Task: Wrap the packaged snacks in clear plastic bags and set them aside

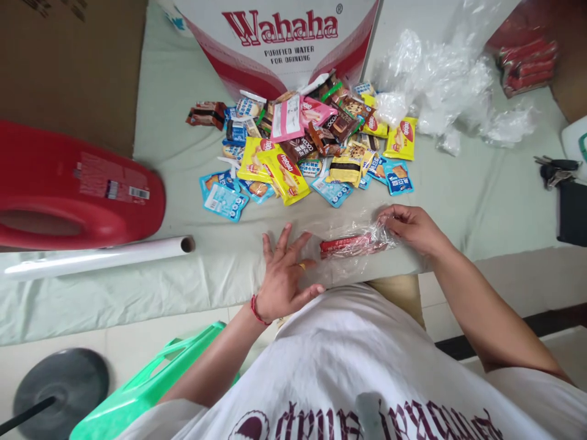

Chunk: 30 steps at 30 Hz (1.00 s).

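Near the table's front edge lies a red stick-shaped packet inside a clear plastic bag. My right hand pinches the bag's right end between thumb and fingers. At the bag's left side, my left hand rests palm down with its fingers spread, a red cord round the wrist. Whether its fingertips touch the plastic is hard to tell. Just beyond both hands spreads a heap of small wrapped snacks, among them a yellow nabati packet, a pink packet and a blue packet.
A white and red Wahaha carton stands behind the snacks. Crumpled clear bags and bundled red packets lie at the back right, keys at the right. On the left are a red jug and a white roll.
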Motion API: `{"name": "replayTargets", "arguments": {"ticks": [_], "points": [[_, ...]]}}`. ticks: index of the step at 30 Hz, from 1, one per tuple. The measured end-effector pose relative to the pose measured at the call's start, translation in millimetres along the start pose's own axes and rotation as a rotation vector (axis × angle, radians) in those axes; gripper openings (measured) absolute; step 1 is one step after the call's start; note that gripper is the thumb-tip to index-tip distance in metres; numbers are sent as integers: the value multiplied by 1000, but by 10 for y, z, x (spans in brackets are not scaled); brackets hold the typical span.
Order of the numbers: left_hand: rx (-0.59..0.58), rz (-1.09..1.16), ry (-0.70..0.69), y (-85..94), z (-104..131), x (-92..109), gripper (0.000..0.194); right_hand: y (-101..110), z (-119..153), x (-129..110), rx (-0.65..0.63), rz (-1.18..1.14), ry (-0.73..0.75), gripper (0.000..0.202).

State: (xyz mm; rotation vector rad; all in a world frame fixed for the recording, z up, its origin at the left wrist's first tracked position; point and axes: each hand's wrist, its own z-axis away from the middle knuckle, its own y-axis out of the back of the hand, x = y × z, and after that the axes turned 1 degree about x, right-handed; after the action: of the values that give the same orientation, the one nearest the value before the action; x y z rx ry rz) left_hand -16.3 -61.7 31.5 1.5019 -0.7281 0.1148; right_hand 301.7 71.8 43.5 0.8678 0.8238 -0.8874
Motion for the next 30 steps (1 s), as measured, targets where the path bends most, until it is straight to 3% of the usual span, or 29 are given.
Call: {"name": "replayTargets", "arguments": {"ticks": [4,8,12,18,21,24,30], "points": [[15,6,163,-33,-55,46,28,-3,-13,24,2,-1,-13,36],[49,14,246,-16,-28,-39,22,8,-10,38,15,3,-28,36],[34,38,245,26,55,-46,22,-2,-13,67,29,22,-21,34],[59,-49,218,-49,112,193,36,-22,-30,114,29,40,-17,34],[105,-29,160,-112,125,226,21,-13,-38,139,25,40,-6,33],[159,108,171,-134,132,127,20,4,-34,135,22,36,-14,35],[273,287,391,-95,56,-185,22,56,4,90,32,16,-49,40]]}}
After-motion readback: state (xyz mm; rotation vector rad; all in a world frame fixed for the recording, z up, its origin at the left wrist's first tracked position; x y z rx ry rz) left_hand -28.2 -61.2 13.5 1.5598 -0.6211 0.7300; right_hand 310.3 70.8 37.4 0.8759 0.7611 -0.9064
